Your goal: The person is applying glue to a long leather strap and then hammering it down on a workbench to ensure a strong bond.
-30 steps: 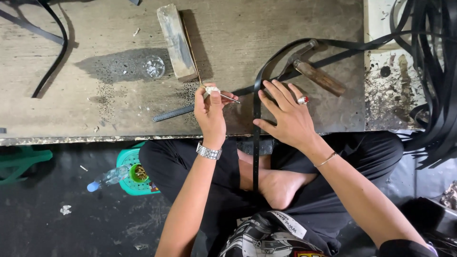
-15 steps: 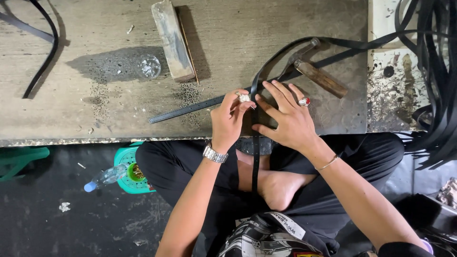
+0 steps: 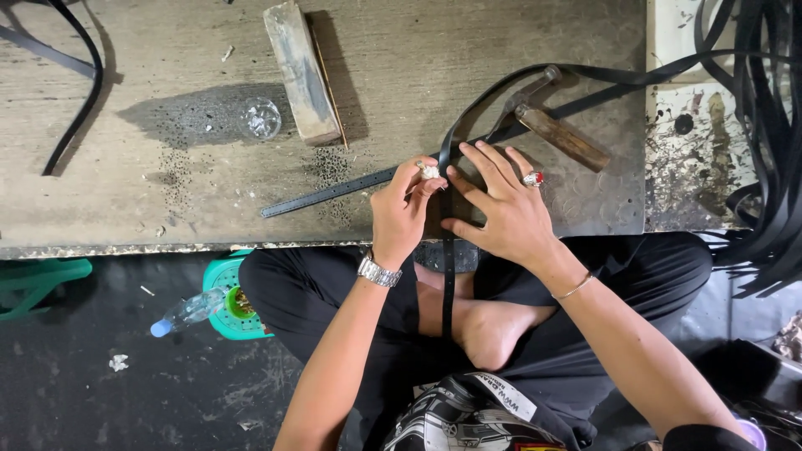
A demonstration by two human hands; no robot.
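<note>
Both hands now sit close together at the counter's [image 3: 251, 225] near edge: the left hand [image 3: 401, 213], which a second ago pinched farther left, has slid right along the black strap [image 3: 334, 190] and pinches a small pale piece [image 3: 429, 171] against it, while the right hand [image 3: 505, 205] presses flat, fingers spread, holding the strap beside the hammer [image 3: 555, 125].
</note>
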